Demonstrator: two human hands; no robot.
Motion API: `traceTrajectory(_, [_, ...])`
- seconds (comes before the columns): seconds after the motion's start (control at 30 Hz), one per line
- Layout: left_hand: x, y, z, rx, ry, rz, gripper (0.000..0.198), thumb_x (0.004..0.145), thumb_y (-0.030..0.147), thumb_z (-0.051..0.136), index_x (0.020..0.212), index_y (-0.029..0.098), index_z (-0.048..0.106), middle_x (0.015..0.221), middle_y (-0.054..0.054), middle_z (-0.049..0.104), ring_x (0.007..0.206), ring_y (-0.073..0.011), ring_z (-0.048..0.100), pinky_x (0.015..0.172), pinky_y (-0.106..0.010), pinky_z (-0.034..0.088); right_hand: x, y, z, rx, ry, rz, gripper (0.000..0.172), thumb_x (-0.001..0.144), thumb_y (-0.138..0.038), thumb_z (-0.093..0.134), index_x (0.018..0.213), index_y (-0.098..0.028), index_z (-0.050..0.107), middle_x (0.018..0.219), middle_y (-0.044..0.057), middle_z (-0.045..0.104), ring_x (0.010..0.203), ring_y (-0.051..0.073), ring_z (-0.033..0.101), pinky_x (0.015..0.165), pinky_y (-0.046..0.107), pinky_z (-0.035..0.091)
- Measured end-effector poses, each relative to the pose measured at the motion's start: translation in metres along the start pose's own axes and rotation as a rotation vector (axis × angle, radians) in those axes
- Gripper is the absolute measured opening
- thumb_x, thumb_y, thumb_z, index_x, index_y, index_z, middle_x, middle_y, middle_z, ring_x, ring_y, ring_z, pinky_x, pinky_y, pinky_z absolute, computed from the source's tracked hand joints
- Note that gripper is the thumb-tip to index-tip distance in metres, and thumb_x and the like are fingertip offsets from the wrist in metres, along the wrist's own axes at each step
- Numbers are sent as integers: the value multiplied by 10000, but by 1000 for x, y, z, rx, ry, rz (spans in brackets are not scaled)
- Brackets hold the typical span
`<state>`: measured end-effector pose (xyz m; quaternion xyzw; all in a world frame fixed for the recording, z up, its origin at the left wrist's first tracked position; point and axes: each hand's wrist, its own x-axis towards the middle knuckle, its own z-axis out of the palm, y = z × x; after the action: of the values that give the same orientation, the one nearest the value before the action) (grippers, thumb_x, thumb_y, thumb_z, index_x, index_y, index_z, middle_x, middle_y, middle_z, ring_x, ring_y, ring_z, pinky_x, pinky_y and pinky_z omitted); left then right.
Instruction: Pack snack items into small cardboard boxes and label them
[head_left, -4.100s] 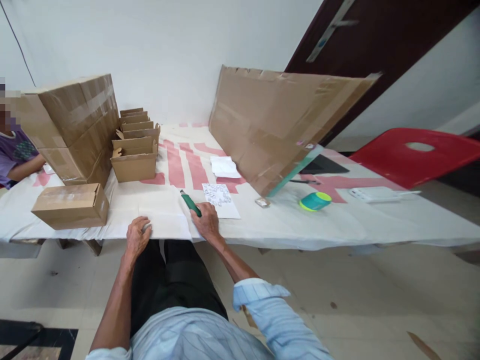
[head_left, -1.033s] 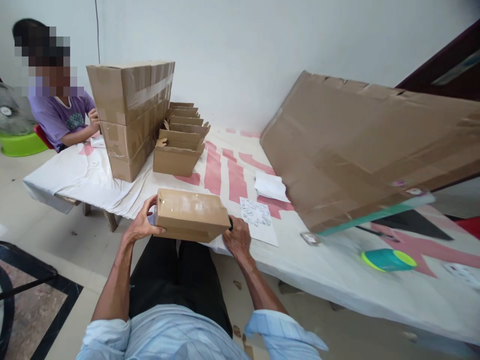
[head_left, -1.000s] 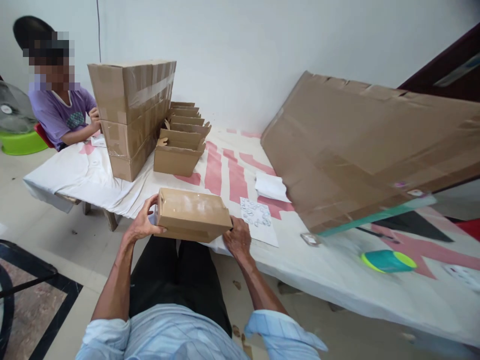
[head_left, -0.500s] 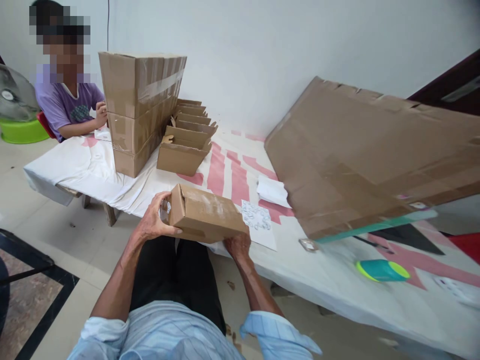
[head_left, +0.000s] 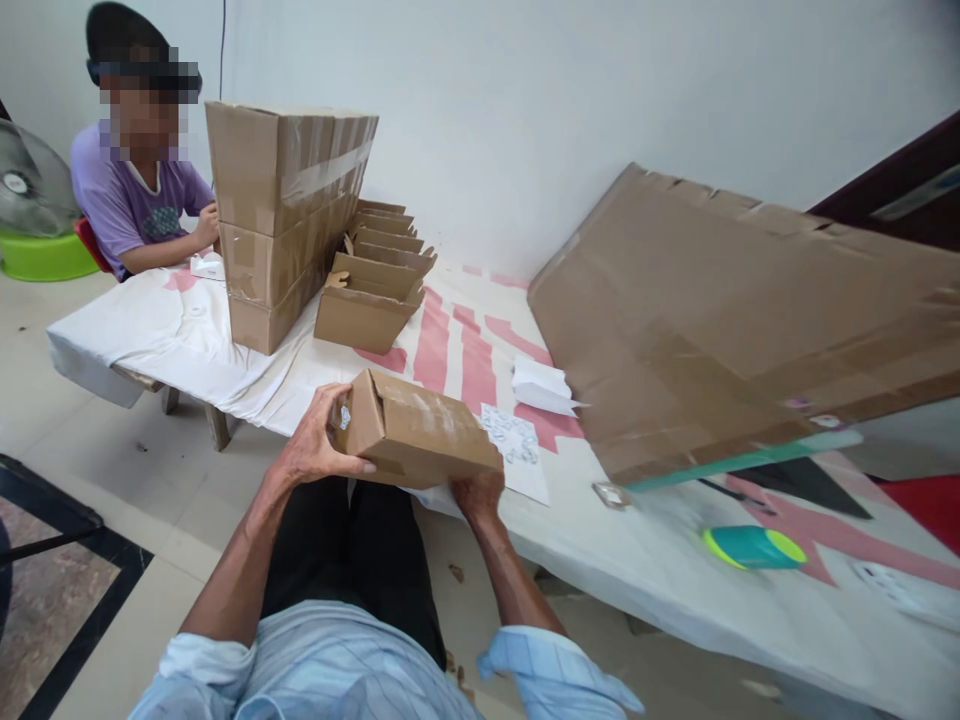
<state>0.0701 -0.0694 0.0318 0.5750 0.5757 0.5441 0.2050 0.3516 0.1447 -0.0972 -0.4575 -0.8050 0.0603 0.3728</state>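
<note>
Cardboard box (head_left: pixel 431 432) held between left hand (head_left: pixel 319 440) and right hand (head_left: pixel 481 490).

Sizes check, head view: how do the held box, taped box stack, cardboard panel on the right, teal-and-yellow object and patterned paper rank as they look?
Largest to smallest:
1. Cardboard panel
2. Taped box stack
3. Held box
Last: patterned paper and teal-and-yellow object, too alike to rank.

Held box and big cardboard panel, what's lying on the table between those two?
In the head view, a patterned paper and a plain white paper lie between the held box and the cardboard panel.
</note>
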Motion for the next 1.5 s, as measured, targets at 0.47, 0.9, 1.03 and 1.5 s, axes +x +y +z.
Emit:
traceTrajectory(0.47, [4,17,-5,66,46,29,1138,563,490,1009,1537,249,472,1527,-155,510,1422,-417,492,1216,-568,424,67,-155,-117,353,200,-262,262,1025,-367,562,1024,-201,765,1025,99,749,1006,269,693,962,459,557])
traceTrajectory(0.9, [0,52,38,190,224,-37,967,629,450,963,1466,264,514,1520,-175,568,1413,-446,520,1138,-623,448,73,-242,-128,-248,-231,-879,204,973,-92,593,1066,-177,754,1091,124,676,1057,296,538,947,420,472])
traceTrajectory(1.03, [-1,59,41,201,226,-25,939,670,433,942,1483,269,502,1539,-178,557,1433,-447,509,1132,-633,440,73,-243,-127,-319,-223,-906,214,953,-74,595,1052,-166,761,1055,132,669,1028,297,517,938,426,450])
traceTrajectory(1.5, [-2,63,42,203,194,-60,994,648,334,942,1519,299,466,1563,-165,534,1456,-447,481,1139,-644,431,72,-244,-124,-310,-241,-896,229,917,-78,598,1017,-185,774,1026,134,670,1000,305,499,940,455,422])
